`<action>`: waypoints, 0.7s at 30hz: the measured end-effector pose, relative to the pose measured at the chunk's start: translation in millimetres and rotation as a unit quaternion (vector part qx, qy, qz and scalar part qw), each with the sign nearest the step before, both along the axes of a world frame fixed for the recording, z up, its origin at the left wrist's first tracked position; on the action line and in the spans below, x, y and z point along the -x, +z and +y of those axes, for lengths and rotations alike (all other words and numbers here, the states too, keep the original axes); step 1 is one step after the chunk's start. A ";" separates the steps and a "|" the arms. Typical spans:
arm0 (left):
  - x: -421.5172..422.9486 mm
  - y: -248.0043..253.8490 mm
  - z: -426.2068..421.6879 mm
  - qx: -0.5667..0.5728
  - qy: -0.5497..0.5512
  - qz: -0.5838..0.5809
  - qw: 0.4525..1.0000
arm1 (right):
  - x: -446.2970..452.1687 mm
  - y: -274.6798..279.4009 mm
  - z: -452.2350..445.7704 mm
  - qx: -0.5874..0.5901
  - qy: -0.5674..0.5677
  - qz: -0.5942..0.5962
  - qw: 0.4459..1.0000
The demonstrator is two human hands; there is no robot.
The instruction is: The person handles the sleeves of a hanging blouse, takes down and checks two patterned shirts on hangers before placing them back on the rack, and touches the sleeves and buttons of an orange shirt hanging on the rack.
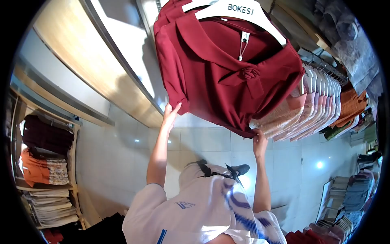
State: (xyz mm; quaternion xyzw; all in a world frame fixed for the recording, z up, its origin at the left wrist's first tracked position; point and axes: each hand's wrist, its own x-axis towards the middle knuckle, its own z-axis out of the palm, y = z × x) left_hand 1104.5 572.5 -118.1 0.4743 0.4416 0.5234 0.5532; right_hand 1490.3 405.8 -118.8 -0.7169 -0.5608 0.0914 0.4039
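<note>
A smooth dark-red blouse [203, 77] with a fabric rosette [250, 73] at its V-shaped neckline hangs from a curved white hanger [242, 11] above pale glossy floor tiles [195, 142]. The left hand [172, 113] has its grip closed on the sleeve cuff; the right hand [259, 140] pinches the lower hem.

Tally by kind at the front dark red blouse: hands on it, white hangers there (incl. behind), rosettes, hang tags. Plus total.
Hands on the dark red blouse: 2 (left hand at sleeve, right hand at hem)
White hangers: 2 (front hanger, rear hanger partly hidden)
Rosette: 1
Hang tag: 1
Total: 6
</note>
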 end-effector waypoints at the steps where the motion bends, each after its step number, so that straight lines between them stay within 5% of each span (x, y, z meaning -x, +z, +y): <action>1: -3.2 10.9 -12.0 0.051 -0.013 -0.120 0.991 | -1.2 -4.8 0.0 0.000 0.018 -0.005 1.000; 5: -9.5 70.3 -63.1 0.100 -0.030 -0.253 0.962 | 10.4 -3.9 0.3 0.059 0.066 -0.007 0.996; 9: -22.8 103.1 -91.9 0.116 -0.075 -0.299 0.944 | 85.4 91.4 2.6 0.018 0.236 0.143 0.961; 12: -38.1 123.4 -111.8 0.118 -0.077 -0.285 0.948 | 135.6 159.9 -0.4 -0.037 0.357 0.070 0.931; 15: -50.5 131.7 -127.1 0.107 -0.045 -0.243 0.963 | 154.4 162.1 5.8 -0.094 0.376 0.029 0.922; 17: -52.0 134.0 -136.0 -0.026 -0.054 -0.169 0.984 | 152.8 145.1 9.0 -0.054 0.390 0.091 0.915; 19: -39.1 139.0 -139.9 0.052 -0.097 -0.211 0.971 | 155.9 149.8 6.8 -0.080 0.359 0.126 0.921; 21: -34.4 127.4 -133.4 -0.124 -0.266 -0.144 0.945 | 153.0 150.8 7.3 -0.041 0.365 0.139 0.920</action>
